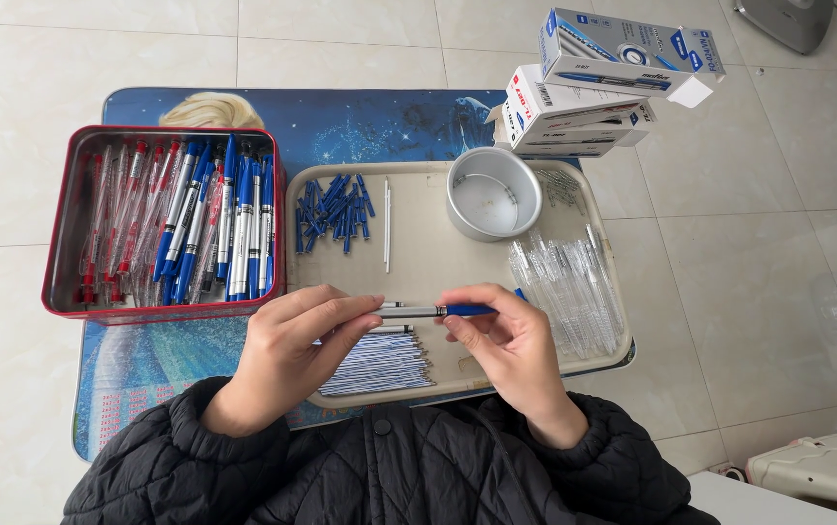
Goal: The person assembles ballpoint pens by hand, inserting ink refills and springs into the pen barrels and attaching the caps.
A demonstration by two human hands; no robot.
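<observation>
Both hands meet over the near edge of a beige tray [418,267], holding 1 pen [435,311] level between them. The left hand [292,340] pinches the silver end, its fingers [346,309] closed around the barrel; the right hand [506,340] closes on the blue end, thumb below and fingertips on top. Held this way, at 6 o'clock of the tray and just above it, the pen sits square to the camera, and each hand can twist or push its own half.

Parts lie sorted by kind on the tray, probably so each is a short reach away: blue caps [333,209] at 11 o'clock, a single thin refill [386,226] just beside them, a round metal tin [493,192] at 1 o'clock, clear barrels [569,287] along 3 o'clock, and a fan of white refills [380,365] under the hands.

At 9 o'clock, touching the tray, a red tin box [69,233] holds finished pens in rows, red ones to its left and blue ones to its right. 3 white-and-blue cartons [593,87] are stacked at 1 o'clock beyond the tray. Everything rests on a blue picture-printed tabletop [380,122].
</observation>
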